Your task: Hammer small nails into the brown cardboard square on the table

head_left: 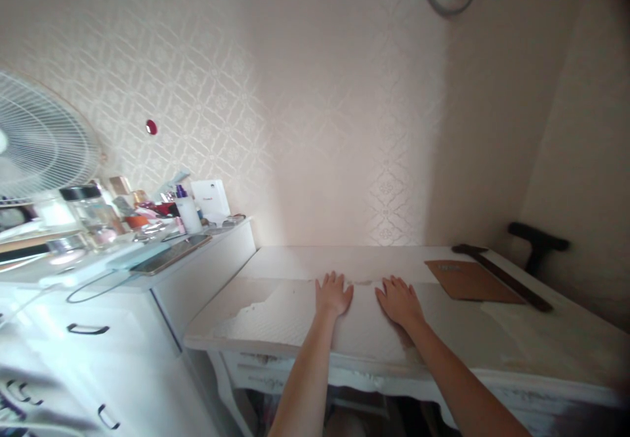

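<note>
Palm down on the white table, my left hand lies flat with its fingers spread. My right hand rests flat beside it, fingers apart, with a gap of bare tabletop between the two. Neither hand holds anything. To the right of my right hand lies a brown notebook or folder with faint lettering near its top edge. A long dark strip-like object runs along its right side; its kind is unclear.
A white cabinet adjoins the table on the left, crowded with bottles, a jar, a white box and a phone-like flat object. A fan stands there. A black T-shaped handle is behind the table's right edge.
</note>
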Action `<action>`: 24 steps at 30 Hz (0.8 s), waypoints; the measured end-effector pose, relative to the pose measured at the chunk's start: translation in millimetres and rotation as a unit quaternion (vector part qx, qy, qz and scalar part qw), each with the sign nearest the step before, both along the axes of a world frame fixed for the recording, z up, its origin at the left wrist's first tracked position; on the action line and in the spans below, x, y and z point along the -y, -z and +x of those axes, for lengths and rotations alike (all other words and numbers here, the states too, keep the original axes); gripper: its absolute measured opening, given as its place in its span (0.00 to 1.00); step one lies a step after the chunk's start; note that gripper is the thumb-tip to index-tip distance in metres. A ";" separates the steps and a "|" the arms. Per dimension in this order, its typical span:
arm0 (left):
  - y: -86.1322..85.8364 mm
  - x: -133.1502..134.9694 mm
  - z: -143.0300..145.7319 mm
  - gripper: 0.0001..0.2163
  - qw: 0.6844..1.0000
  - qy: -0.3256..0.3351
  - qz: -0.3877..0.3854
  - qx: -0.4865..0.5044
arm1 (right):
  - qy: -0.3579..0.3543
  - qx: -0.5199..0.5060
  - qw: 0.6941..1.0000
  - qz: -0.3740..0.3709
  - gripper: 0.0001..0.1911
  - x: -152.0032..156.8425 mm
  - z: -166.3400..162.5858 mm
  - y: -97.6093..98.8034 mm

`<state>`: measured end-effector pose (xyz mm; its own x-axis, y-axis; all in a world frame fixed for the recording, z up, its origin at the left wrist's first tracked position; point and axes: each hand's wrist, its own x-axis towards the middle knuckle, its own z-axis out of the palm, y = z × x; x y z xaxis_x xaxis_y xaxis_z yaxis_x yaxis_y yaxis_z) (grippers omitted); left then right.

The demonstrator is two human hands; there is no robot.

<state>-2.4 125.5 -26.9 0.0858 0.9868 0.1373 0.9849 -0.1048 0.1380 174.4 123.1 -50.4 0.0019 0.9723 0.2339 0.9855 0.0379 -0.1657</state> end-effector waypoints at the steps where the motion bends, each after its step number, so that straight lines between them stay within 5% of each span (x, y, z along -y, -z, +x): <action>1: 0.2 -0.1 0.0 0.27 1.000 0.000 0.002 0.000 | -0.001 -0.001 1.000 0.000 0.26 0.0 0.1 0.0; 24: -1.5 0.2 0.4 0.27 1.000 0.004 -0.002 0.003 | 0.001 -0.011 1.000 0.005 0.26 1.6 -0.7 -1.7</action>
<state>-2.0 125.3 -25.5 0.0933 0.9867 0.1332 0.9832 -0.1123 0.1436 173.7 121.5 -48.7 0.0094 0.9698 0.2437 0.9817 0.0374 -0.1869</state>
